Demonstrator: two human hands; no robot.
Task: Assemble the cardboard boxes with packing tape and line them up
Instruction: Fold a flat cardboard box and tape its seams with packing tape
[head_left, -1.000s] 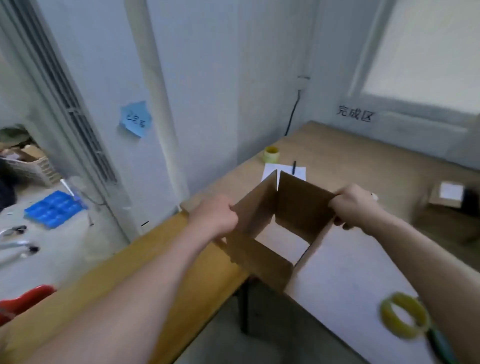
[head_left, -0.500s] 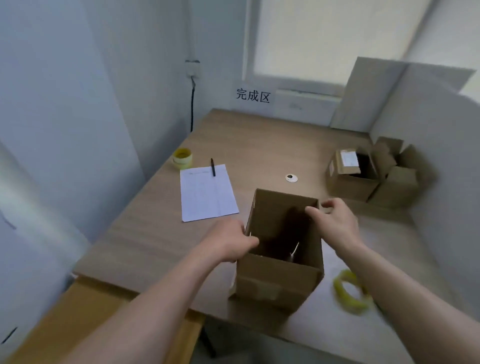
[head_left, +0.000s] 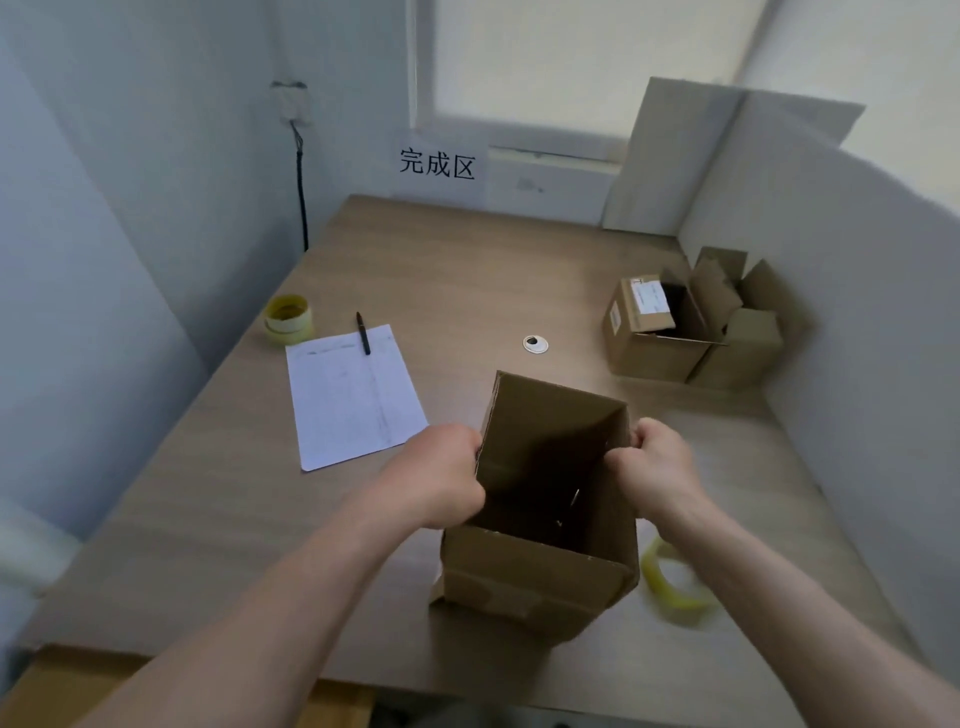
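Box: an open cardboard box stands at lower centre of the frame on the counter, mouth up.
Left hand: the left hand grips the box's left wall at the rim, fingers curled.
Right hand: the right hand pinches the right wall's top edge.
Tape: a yellow tape roll lies just right of the box; another roll sits at left centre, near a paper sheet and pen.
Other boxes: two open cartons at right centre.
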